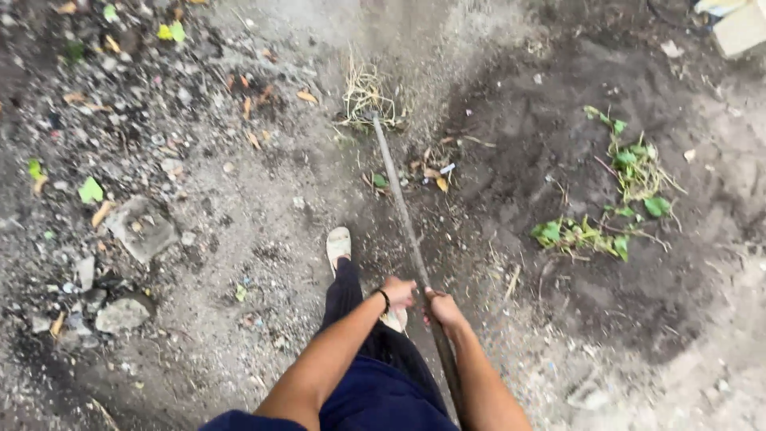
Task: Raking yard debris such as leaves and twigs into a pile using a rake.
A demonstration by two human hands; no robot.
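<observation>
A long thin wooden handle (403,211) runs from my hands away to a tool head buried in a clump of dry grass (369,97) on the bare ground. My left hand (400,290), with a dark band at the wrist, grips the handle higher up. My right hand (441,307) is closed around the handle just behind it. My leg in dark trousers and a light sandal (338,246) stand just left of the handle.
Flat stones (140,227) and gravel with dry leaves lie to the left. Uprooted green weeds (614,199) lie on dark loose soil to the right. A pale block (740,25) sits at the top right corner.
</observation>
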